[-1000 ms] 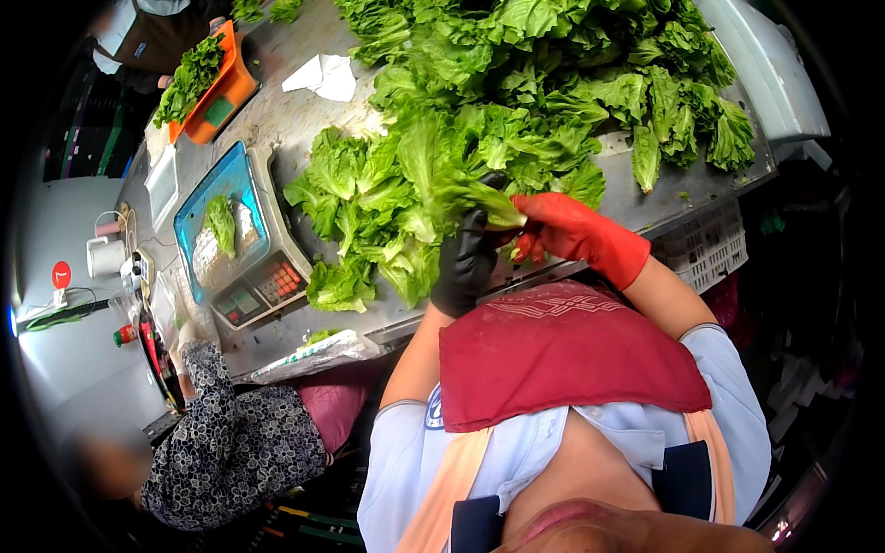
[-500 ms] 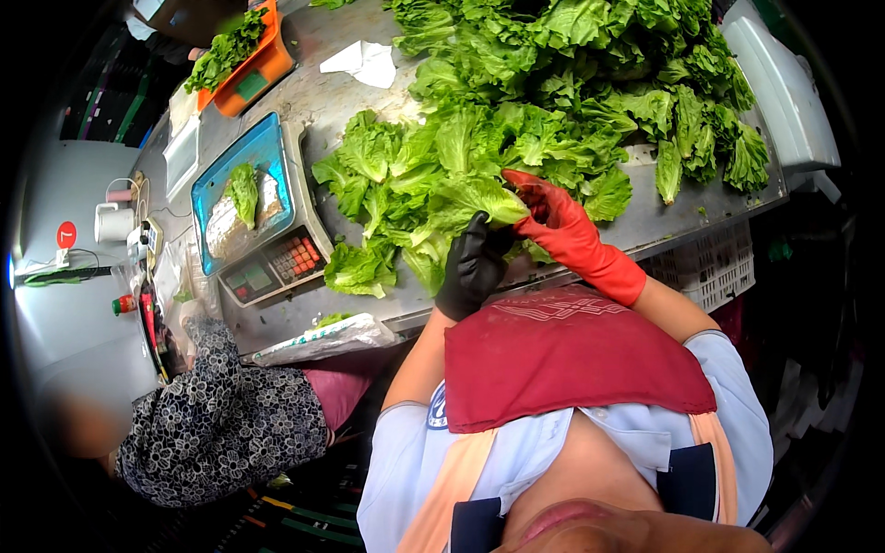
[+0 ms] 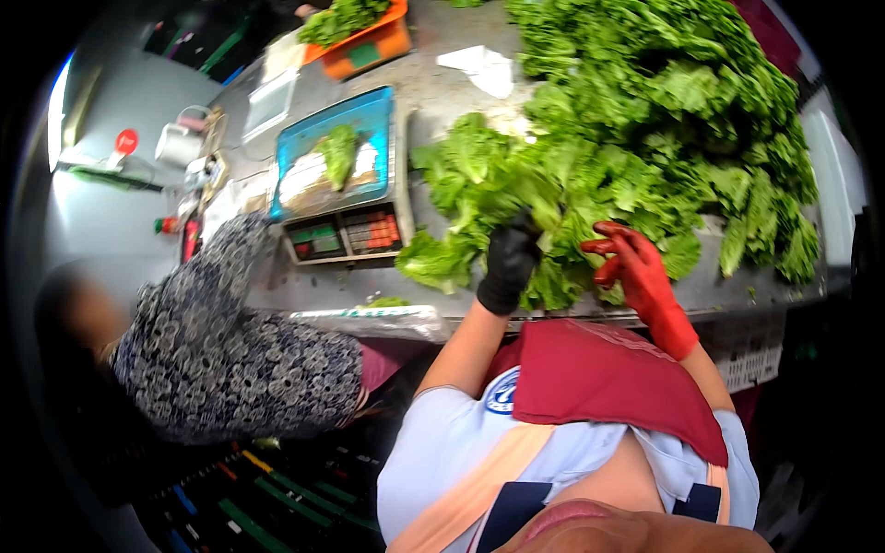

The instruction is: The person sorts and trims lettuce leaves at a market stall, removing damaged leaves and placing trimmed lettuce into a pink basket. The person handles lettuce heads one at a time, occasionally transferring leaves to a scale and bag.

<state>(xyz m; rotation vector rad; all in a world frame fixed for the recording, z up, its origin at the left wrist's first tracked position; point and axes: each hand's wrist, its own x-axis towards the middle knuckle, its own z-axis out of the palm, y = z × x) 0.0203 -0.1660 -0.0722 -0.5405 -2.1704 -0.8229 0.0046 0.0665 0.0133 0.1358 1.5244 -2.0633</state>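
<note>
My left hand [image 3: 510, 265], in a black glove, is closed at the base of a green lettuce [image 3: 527, 189], whose leaves point away over the pile; motion blurs it somewhat. My right hand [image 3: 638, 276], in a red glove, hovers just to the right with fingers spread and nothing in them. Loose lettuces [image 3: 470, 152] lie in front of both hands, and a large heap of lettuce [image 3: 664, 101] covers the far right of the metal table [image 3: 429, 97]. To the left, a scale [image 3: 396, 217] bears a blue tray [image 3: 295, 138] with one small lettuce [image 3: 339, 155] in it.
An orange basket [image 3: 383, 44] of greens stands at the far left, near a white crumpled sheet [image 3: 479, 66]. A plastic bag [image 3: 387, 323] lies along the near edge. Another person in a floral sleeve [image 3: 249, 369] is at my left. A white crate [image 3: 751, 350] sits below the table.
My hands have parted: the red-gloved right hand has let go of the lettuce and opened, while the left has carried it forward. The whole view has shifted, with the table appearing further right.
</note>
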